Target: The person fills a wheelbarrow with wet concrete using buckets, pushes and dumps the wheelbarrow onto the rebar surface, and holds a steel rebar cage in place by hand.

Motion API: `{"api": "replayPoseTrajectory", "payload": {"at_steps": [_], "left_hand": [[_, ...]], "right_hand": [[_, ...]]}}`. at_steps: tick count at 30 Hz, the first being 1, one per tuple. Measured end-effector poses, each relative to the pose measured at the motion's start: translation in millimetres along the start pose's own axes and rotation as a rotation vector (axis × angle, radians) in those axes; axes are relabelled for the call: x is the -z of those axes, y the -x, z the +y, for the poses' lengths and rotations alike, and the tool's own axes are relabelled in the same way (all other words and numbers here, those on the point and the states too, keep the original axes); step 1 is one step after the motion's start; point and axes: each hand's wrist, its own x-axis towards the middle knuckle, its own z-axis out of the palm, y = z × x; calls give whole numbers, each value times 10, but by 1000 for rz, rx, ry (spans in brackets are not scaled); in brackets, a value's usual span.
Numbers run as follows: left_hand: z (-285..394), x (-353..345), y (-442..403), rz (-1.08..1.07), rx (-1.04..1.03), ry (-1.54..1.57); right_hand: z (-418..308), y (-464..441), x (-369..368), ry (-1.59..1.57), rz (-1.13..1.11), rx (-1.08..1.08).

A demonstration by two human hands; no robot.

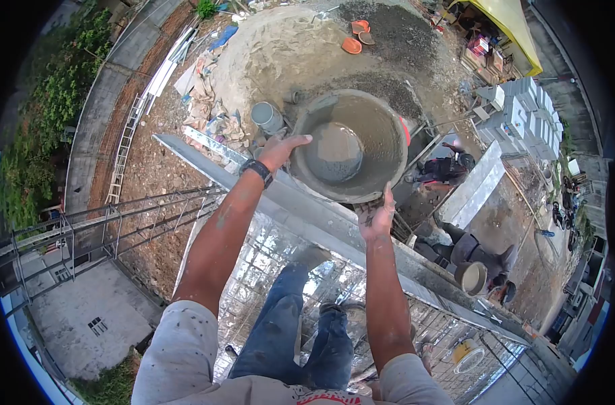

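Note:
A round, cement-smeared bucket (383, 145) is in front of me beyond my feet, its open mouth facing up and wet grey residue inside. My left hand (284, 150), with a dark wristband, reaches to its left rim, fingers stretched out. At its lower right rim my right hand (378, 217) is raised with the fingers extended and the palm turned inward. Both hands look open around the bucket; whether they touch it I cannot tell. The bucket's near rim overlaps the long concrete formwork edge (321, 233) below it.
I stand on a rebar mesh deck (263, 246) high above the ground. A yellow bucket (467, 356) sits on it to the right. Below are one person (449, 169), another person (486, 253) beside a bucket (470, 277), a sand pile (280, 57), grey blocks (523, 125) and a grey drum (267, 119).

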Motion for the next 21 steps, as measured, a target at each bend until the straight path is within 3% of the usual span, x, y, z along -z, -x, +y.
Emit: {"api": "replayPoseTrajectory", "payload": {"at_steps": [1, 2, 3, 4, 7, 8, 10, 11, 12, 14, 16, 18, 21], "left_hand": [[349, 186, -10, 50, 23, -75], [717, 371, -11, 98, 50, -148], [826, 432, -41, 282, 95, -71], [769, 686, -228, 343, 6, -75], [180, 883, -374, 550, -168, -365], [-111, 838, -330, 471, -216, -457], [-524, 574, 201, 259, -364, -499], [-1073, 550, 234, 247, -164, -654], [-1336, 390, 501, 126, 11, -537], [-2007, 209, 872, -20, 170, -711], [-2506, -22, 1262, -174, 357, -751], [-2473, -347, 1674, -289, 459, -770], [-2312, -807, 2018, -468, 473, -732]], "right_hand": [[-49, -138, -274, 12, -24, -54], [-1, -360, -474, 198, 115, -72], [82, -448, -515, 388, 155, -26], [165, -536, -556, 580, 205, 12], [375, -365, -373, 1024, 69, 200], [419, -181, -228, 1059, 30, 200], [946, -294, 826, 974, -137, -43], [1005, -58, 1180, 925, -82, -170], [1167, 90, 1683, 1042, 51, -127], [1261, 478, 2694, 852, 191, -348], [1180, 958, 3449, 1092, 368, -248], [992, 1420, 4140, 1034, 404, -226], [650, 1857, 4304, 952, 535, -166]]}}
